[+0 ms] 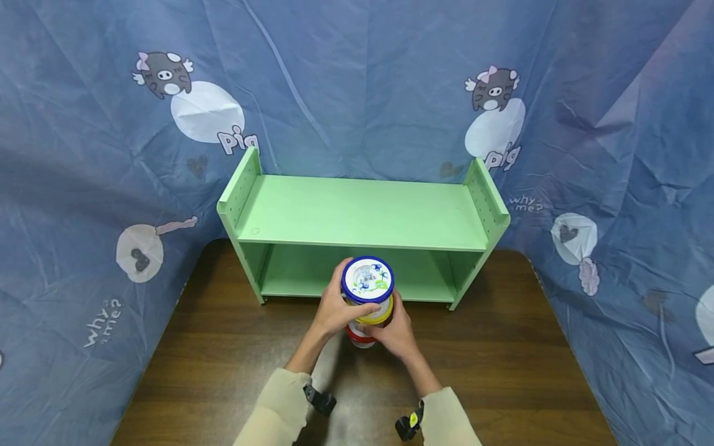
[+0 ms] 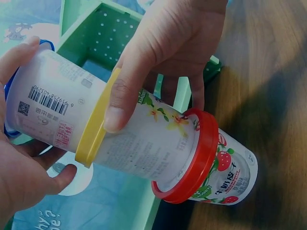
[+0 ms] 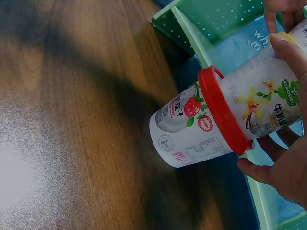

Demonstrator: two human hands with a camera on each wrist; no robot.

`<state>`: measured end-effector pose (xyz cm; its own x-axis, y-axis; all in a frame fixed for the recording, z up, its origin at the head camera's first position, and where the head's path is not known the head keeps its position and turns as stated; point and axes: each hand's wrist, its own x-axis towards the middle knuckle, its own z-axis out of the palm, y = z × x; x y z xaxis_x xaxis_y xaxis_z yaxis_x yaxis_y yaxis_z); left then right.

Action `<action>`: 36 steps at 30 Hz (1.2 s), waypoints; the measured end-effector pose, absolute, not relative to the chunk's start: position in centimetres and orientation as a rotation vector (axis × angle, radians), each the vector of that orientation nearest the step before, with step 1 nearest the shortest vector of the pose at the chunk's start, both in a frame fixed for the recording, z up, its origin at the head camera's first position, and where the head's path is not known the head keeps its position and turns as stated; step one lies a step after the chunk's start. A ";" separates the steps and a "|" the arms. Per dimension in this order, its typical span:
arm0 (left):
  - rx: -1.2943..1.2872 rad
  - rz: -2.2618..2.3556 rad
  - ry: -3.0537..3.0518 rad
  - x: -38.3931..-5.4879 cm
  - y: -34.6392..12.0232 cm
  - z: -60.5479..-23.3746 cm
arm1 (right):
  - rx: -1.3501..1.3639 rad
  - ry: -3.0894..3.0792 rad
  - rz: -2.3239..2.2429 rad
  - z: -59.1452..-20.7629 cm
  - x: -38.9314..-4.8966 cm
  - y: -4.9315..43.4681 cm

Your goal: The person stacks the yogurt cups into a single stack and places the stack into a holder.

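Observation:
Three white yogurt cups are stacked in front of the shelf, one with a blue lid (image 1: 368, 280) on top, one with a yellow lid (image 2: 136, 151) in the middle, and one with a red lid (image 3: 189, 132) at the bottom. My left hand (image 1: 333, 311) grips the blue-lidded cup, its fingers and thumb spread round the sides. Lower down, my right hand (image 1: 397, 334) holds the yellow-lidded cup, with its thumb just below the yellow rim in the left wrist view. Neither hand is on the red-lidded cup, which shows strawberries. Whether its base touches the table I cannot tell.
A light green two-tier shelf (image 1: 362, 210) stands at the back of the brown wooden table (image 1: 223, 365), just beyond the cups. Its raised side panels rise above the upper board. Blue patterned cloth (image 1: 357, 80) hangs behind and to both sides.

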<state>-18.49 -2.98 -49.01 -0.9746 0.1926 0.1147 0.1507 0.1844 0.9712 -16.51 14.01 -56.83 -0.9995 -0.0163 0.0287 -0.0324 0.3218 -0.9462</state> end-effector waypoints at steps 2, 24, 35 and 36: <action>0.345 1.935 2.396 -18.6 -3.0 -48.9 | 0.051 -2.547 1.811 -56.8 -16.5 14.0; 0.303 1.897 2.373 -18.4 -3.6 -48.8 | 0.046 -2.624 1.827 -56.1 -16.4 14.3; 0.334 1.961 2.411 -17.8 -5.1 -48.5 | 0.029 -2.666 1.771 -56.7 -15.8 14.7; 0.340 1.972 2.414 -17.8 -5.3 -48.4 | 0.032 -2.664 1.769 -56.8 -15.8 14.8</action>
<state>-17.82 -5.33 -48.41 -0.9765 0.1704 0.1321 0.1635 0.1853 0.9690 -15.79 14.75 -56.81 -0.9982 -0.0479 -0.0360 0.0146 0.3884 -0.9214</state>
